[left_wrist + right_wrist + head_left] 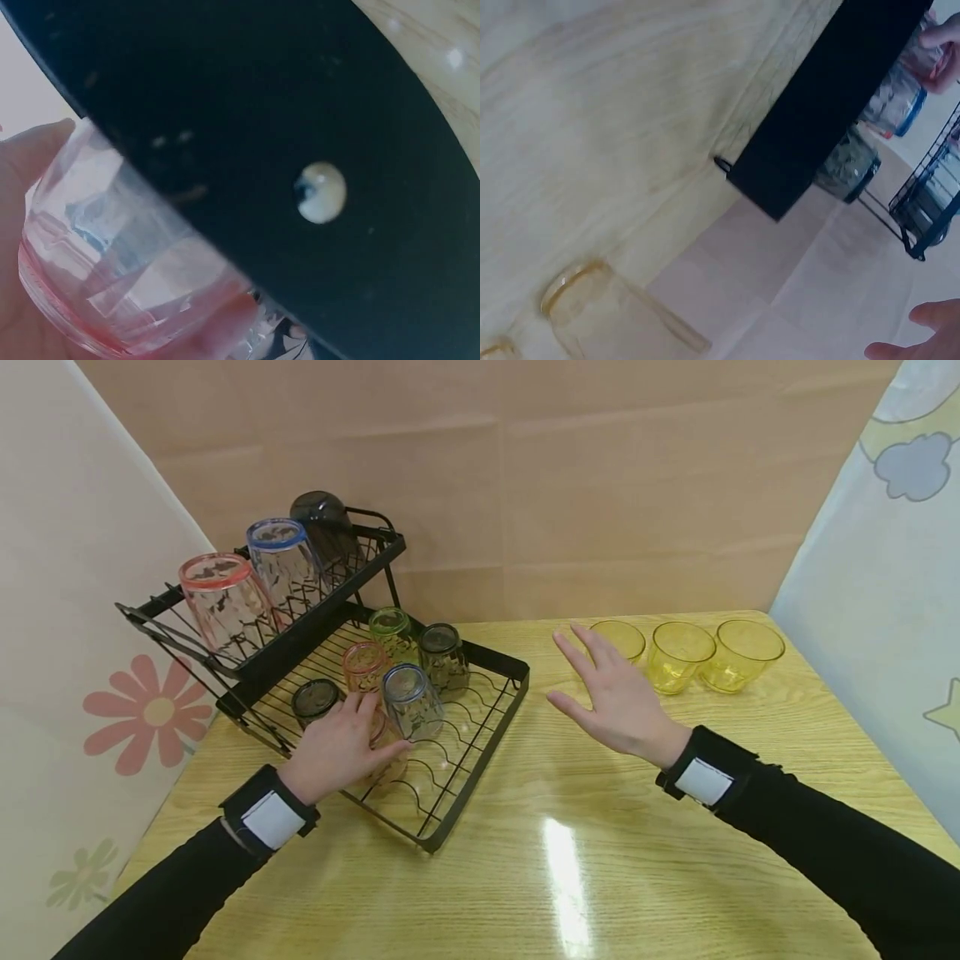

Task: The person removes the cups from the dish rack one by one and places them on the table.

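Note:
In the head view my left hand grips an upside-down clear glass with a pink rim, over the lower tier of a black two-tier dish rack. My hand covers much of this glass in that view. Close to it stand an upturned dark grey glass and a blue-rimmed glass. Out to the right, my right hand is held above the table with its fingers spread and nothing in them. Just behind and beside it is a row of three yellow glasses.
On the lower tier are also a green glass, another pink one and a dark one. The upper tier bears a red-rimmed glass, a blue-rimmed glass and a dark glass. Walls flank the wooden table.

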Tool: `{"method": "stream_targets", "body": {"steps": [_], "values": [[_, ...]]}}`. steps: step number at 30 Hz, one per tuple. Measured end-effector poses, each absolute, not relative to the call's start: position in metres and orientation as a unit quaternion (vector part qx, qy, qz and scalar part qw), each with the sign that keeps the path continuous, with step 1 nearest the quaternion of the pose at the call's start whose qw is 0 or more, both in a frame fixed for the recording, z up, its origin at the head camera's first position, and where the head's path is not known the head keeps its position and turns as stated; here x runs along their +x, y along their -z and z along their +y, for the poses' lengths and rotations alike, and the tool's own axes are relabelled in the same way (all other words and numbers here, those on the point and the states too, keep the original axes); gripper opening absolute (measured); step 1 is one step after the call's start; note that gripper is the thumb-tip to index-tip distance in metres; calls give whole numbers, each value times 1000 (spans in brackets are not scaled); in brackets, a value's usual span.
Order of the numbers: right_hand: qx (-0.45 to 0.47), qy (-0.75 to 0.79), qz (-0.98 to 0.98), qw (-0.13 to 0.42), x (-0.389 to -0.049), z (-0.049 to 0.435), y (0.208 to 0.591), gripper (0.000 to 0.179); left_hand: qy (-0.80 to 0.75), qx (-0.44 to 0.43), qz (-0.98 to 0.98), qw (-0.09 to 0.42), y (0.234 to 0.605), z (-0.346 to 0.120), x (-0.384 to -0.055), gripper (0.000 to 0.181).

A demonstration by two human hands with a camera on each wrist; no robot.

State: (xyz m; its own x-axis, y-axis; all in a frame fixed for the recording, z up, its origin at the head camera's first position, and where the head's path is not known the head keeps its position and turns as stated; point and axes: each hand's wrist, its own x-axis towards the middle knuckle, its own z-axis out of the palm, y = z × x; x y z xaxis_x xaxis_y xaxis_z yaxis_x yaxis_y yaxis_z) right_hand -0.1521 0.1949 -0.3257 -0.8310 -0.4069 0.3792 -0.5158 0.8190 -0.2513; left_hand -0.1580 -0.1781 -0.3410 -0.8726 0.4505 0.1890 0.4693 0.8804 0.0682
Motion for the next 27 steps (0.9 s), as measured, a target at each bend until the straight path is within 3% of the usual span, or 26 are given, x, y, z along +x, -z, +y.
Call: {"method": "stream_targets", "body": {"steps": [8, 19, 27], "values": [[272, -178, -936, 131, -140, 173, 344, 74, 51, -248, -963, 96, 337, -180, -162, 66], [288, -204, -928, 121, -138, 135, 356, 89, 83, -220, -965, 115, 304, -187, -158, 54], [281, -263, -916, 114, -138, 105, 357, 94, 175, -206, -959, 88, 291, -191, -154, 46]]}}
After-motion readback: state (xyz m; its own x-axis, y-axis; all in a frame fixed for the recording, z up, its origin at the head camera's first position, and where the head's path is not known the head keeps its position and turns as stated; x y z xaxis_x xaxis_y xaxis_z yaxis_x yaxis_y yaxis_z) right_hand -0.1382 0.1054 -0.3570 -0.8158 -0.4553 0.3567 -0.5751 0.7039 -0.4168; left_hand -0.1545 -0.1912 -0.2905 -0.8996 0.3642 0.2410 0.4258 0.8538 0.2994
